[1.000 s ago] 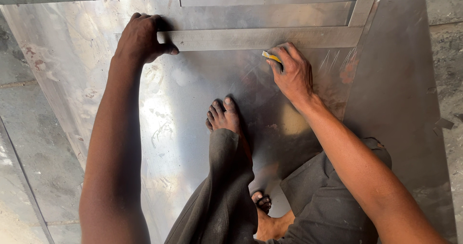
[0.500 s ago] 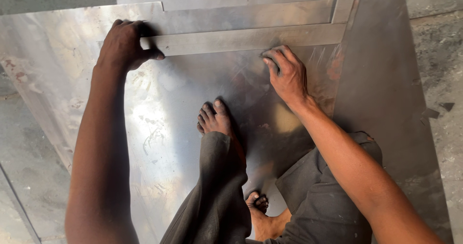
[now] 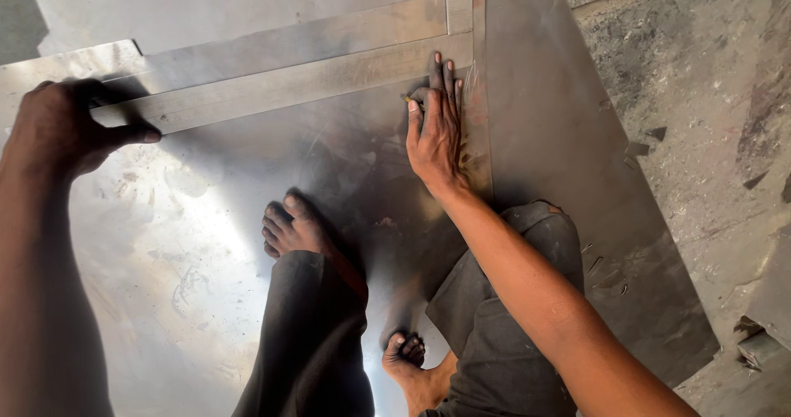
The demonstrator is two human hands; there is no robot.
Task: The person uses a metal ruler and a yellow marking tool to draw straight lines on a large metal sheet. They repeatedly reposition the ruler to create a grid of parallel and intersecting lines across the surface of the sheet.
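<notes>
Both hands pin a steel square flat on a metal sheet.

The left hand (image 3: 62, 128) grips the far end of the steel square (image 3: 288, 83), fingers curled over its edge. The right hand (image 3: 435, 128) lies flat and spread near the square's corner, a small yellow-tipped marker (image 3: 409, 100) tucked under its fingers. The metal sheet (image 3: 181, 244) rests on the concrete floor (image 3: 700, 96), a bare foot (image 3: 290, 227) planted on it.

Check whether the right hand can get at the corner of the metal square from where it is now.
Probably yes: the right hand lies flat on the metal sheet just below the metal square, fingertips touching its edge near the corner, with nothing between.
</notes>
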